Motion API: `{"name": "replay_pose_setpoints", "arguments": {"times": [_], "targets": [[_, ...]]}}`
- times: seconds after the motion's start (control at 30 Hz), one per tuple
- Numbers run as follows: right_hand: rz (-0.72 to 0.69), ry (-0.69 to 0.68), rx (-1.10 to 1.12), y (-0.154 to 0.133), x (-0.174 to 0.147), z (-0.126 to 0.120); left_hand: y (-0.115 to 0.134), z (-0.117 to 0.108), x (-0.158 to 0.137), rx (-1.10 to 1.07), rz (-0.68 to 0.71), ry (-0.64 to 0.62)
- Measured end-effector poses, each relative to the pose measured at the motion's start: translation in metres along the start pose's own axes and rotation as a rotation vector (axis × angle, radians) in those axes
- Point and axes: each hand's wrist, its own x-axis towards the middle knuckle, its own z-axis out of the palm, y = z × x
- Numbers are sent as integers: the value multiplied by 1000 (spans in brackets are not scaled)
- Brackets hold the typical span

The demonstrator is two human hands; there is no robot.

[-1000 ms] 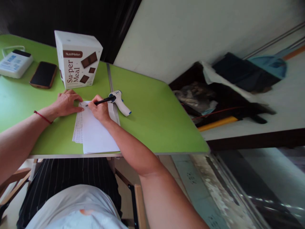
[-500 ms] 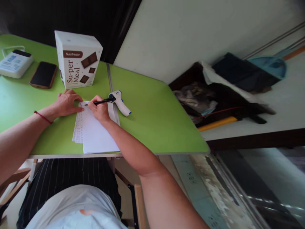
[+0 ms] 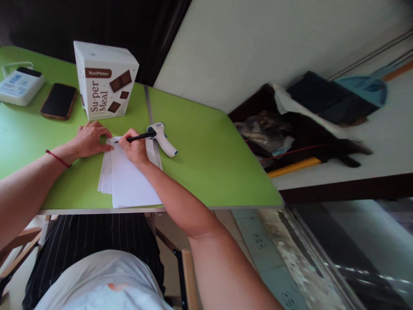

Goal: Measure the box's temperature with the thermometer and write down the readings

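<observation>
My right hand (image 3: 134, 147) grips a black pen (image 3: 140, 137), its tip near the top left of a white sheet of paper (image 3: 132, 185). Beneath that sheet, papers covered in small writing (image 3: 105, 174) stick out on the left. My left hand (image 3: 93, 140) lies with fingers spread on the table, its thumb at the papers' upper left edge. Just right of the pen's back end lies a white and blue handheld thermometer (image 3: 164, 140). A white box with brown chocolate pictures (image 3: 108, 82) stands upright beyond my hands.
A dark phone (image 3: 59, 100) and a white device with a cable (image 3: 21, 86) lie on the left of the green table (image 3: 206, 163). Right of the table, bags (image 3: 267, 131) and a blue dustpan (image 3: 364, 92) are by the wall. A wooden chair arm (image 3: 189, 280) is below.
</observation>
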Motion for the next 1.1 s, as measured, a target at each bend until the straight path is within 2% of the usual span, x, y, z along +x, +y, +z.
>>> {"name": "replay_pose_setpoints", "arguments": {"times": [0.4,0.9,1.1], "targets": [[-28,-16,-34,2,1,-1,2,-1,-1,-19,-8,-4],[-35,28,69,5,3,-2,1,-1,-1,-15,5,1],[-8,39,107,4,4,-1,3,-8,-2,-66,23,68]]}}
